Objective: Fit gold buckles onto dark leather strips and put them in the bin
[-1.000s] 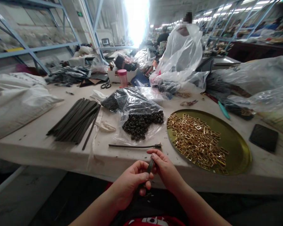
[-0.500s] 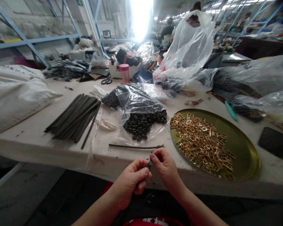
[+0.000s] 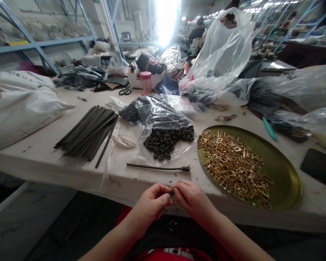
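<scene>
Fingertips of my left hand (image 3: pixel 153 203) and my right hand (image 3: pixel 192 197) meet in front of the table edge, both pinching a small dark piece (image 3: pixel 171 192). It looks like one of the little loops, but the fingers cover most of it. Just beyond them lies a dark narrow strap (image 3: pixel 154 167) with a gold buckle (image 3: pixel 189 169) and dark loops at its right end. Farther back, a heap of small dark loops (image 3: pixel 163 141) spills from a clear plastic bag (image 3: pixel 163 112). To the right, many gold rectangular buckles (image 3: pixel 233 159) lie on a round gold tray (image 3: pixel 284 170).
Dark straps (image 3: pixel 87 132) are stacked at left, beside a white sack (image 3: pixel 21 108). A pink-lidded cup (image 3: pixel 146 83) and black scissors (image 3: pixel 125 90) stand behind. At right lie a teal-handled tool (image 3: pixel 269 128) and a black flat object (image 3: pixel 319 165). Another person (image 3: pixel 197 32) is in the background.
My right hand has turned and lowered, its fingers now closing over the small piece. My left hand still pinches it. The whole view has shifted slightly.
</scene>
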The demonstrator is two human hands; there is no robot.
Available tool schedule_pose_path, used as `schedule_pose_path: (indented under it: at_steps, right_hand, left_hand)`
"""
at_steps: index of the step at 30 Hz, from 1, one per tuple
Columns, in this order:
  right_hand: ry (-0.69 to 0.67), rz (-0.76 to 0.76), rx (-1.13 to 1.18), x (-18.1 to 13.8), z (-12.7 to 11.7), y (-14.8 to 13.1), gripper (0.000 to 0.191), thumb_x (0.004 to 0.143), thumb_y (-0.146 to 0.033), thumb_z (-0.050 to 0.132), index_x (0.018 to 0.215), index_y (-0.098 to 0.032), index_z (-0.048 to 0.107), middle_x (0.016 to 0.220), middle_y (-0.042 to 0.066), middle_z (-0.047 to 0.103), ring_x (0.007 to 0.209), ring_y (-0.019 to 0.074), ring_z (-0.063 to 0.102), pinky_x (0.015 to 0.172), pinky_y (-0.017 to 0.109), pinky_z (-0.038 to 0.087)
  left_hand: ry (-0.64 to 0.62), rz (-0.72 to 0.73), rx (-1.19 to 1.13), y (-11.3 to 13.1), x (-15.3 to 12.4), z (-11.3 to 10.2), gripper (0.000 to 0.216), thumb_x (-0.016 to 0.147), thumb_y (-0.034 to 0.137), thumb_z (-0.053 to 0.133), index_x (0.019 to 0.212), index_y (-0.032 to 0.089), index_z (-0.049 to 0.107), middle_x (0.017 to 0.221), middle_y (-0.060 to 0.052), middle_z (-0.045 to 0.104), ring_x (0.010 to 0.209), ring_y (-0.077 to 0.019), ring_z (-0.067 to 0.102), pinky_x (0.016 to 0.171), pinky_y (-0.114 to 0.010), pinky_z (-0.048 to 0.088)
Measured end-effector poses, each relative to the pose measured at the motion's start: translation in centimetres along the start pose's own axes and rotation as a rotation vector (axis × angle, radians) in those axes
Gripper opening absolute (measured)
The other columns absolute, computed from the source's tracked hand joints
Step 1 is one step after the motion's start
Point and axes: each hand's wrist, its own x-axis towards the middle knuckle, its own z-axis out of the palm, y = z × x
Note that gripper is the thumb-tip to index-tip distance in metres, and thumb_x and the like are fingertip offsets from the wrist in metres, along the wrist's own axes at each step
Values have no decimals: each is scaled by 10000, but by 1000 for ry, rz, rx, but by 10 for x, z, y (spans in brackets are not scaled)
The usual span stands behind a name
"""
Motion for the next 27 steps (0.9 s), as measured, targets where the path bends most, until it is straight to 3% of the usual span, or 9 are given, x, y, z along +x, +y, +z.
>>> schedule_pose_path:
  at_steps: [4,7,9,11,13,16,19,22,27]
  right_hand:
    - [112,90,-62,-3,-6,4,243,867,-205,359,730,-172,555,686,49,587,659,165,548,615,278,412]
    - [98,170,68,-6,-13,4,128,819,-177,438,878,-185,551,834,49,597,734,160,554,677,285,430]
    - [90,223,170,-9,-15,2,254,792,-206,493,1045,-190,508,924,56,578,763,159,549,691,287,436]
    - [90,302,301,-10,-13,0,324,807,-303,486,1106,-177,480,866,48,572,713,155,538,638,277,435]
    - [69,375,453,-7,-8,-2,302,821,-388,444,1004,-161,523,737,19,555,635,142,511,567,256,413]
    - [56,424,538,2,-2,-5,225,803,-373,455,758,-165,528,631,-12,512,590,123,469,541,235,372]
    - [27,442,588,13,0,-7,154,781,-303,460,739,-167,520,609,-26,489,580,113,445,544,229,354]
    - [-37,428,660,24,-3,-7,120,759,-236,447,814,-169,530,632,-28,490,582,107,440,544,224,356]
    - [-84,280,465,44,-13,5,134,749,-139,431,782,-184,553,660,-14,534,635,121,493,602,233,386]
  left_hand:
    - [13,1,-10,1,-6,-5,250,686,311,597,856,149,512,631,44,538,352,-3,276,359,-158,133]
    - [16,14,-24,3,-12,-7,248,692,289,588,886,155,512,660,44,525,371,-5,268,367,-158,128]
    - [31,26,-1,3,-14,-8,239,709,298,577,895,168,505,662,49,520,380,-13,277,374,-158,150]
    - [46,77,87,0,-15,-8,200,741,296,555,894,174,519,679,39,538,434,-36,366,418,-156,252]
    - [64,200,255,-5,-13,-9,162,773,279,530,897,179,562,761,7,584,619,-88,504,588,-183,380]
    - [83,373,510,-8,-8,-12,201,812,297,494,930,192,618,939,-35,608,914,-166,517,837,-245,360]
    - [15,256,451,-5,-3,-17,249,813,363,484,875,159,612,772,-17,586,698,-134,516,651,-226,389]
    - [-103,36,153,4,2,-23,247,774,385,527,790,139,548,588,49,465,436,-54,371,417,-180,254]
    - [-128,-69,-131,14,14,-31,267,773,390,522,703,135,485,569,59,427,383,-14,288,361,-157,164]
